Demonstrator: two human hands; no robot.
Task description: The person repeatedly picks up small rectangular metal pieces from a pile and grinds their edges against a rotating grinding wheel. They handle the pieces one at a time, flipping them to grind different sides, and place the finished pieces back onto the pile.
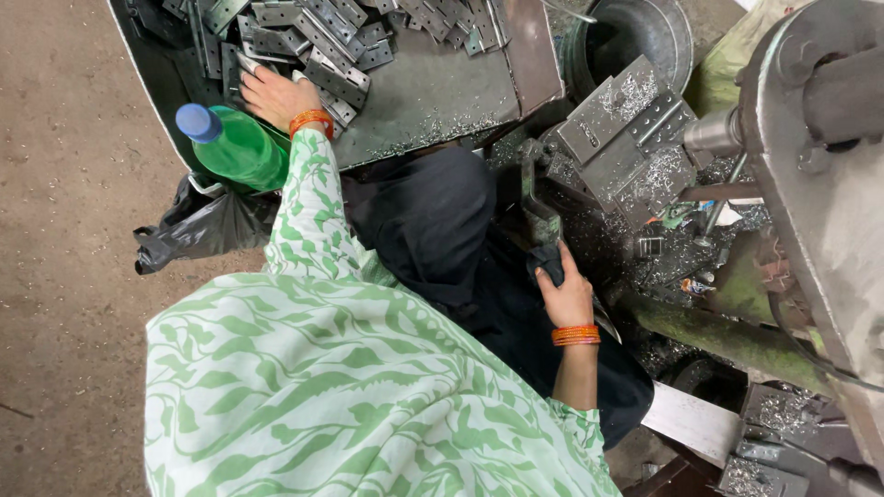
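Grey metal, dull and flat, makes up the heap of punched angle brackets (318,37) lying in the far-left tray of dark sheet steel (442,92). Each bracket is a bent strip with a row of small holes, and the strips lie crossed over one another in no order. The left hand (273,95) rests on the near edge of this heap with its fingers spread over the brackets; whether it has closed on one of them I cannot tell, since the fingertips are lost among the strips. An orange bangle sits at that wrist. Just near and to the left of the hand a green plastic bottle with a blue cap (230,144) leans against the tray's rim, its lower part hidden behind the green-and-white leaf-print sleeve (308,216).

The right hand (564,294) is wrapped around the dark lower end of a grey-green metal lever (537,207) that stands up at the middle of the scene; the grip covers the handle's end. To the right of the lever a grey steel fixture block (626,138) carries bright metal shavings, and the machine body beyond it is cut off by the right edge. A black plastic bag (198,230) lies crumpled on the floor at the left. The tray's far side runs out of the top edge.
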